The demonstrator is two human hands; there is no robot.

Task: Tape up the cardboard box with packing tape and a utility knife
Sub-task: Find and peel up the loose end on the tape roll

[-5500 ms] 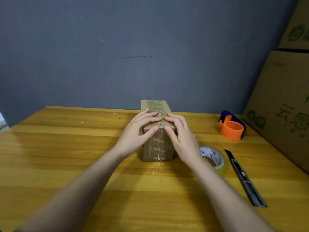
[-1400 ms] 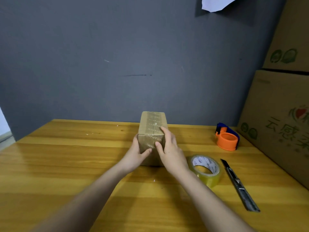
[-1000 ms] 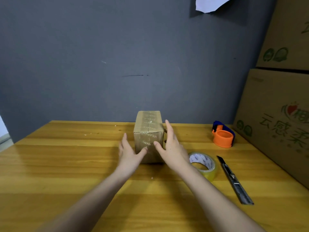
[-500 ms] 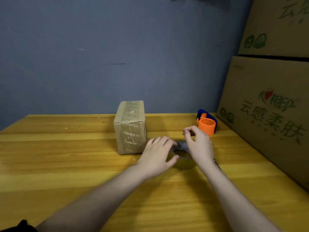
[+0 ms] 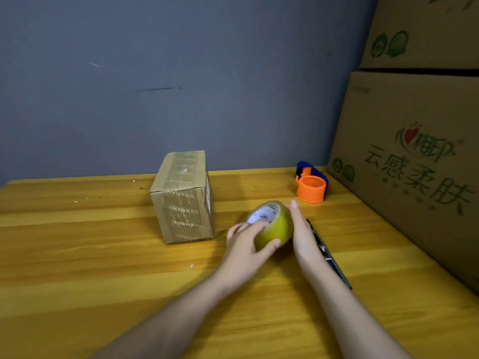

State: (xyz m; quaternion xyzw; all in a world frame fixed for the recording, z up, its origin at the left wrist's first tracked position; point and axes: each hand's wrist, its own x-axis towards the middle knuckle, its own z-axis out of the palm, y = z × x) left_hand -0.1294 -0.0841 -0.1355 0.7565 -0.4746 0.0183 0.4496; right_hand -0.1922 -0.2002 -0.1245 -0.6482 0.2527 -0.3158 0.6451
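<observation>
A small cardboard box [image 5: 182,196] stands on the wooden table [image 5: 77,255], with clear tape along its top and front face. To its right, a roll of yellowish packing tape [image 5: 274,228] is tilted up on its edge between both hands. My left hand [image 5: 246,246] grips the roll from the near left side, thumb under it. My right hand [image 5: 302,233] lies flat against the roll's right side, fingers straight. The utility knife [image 5: 330,257] lies on the table just right of my right wrist, partly hidden by it.
An orange and blue tape dispenser [image 5: 311,186] sits at the back right. Large printed cartons [image 5: 414,156] are stacked along the right edge. A grey wall [image 5: 181,73] closes the far side of the table.
Both hands left the box and moved right to the tape roll. The roll, flat on the table before, is now lifted and tilted on edge between the hands.
</observation>
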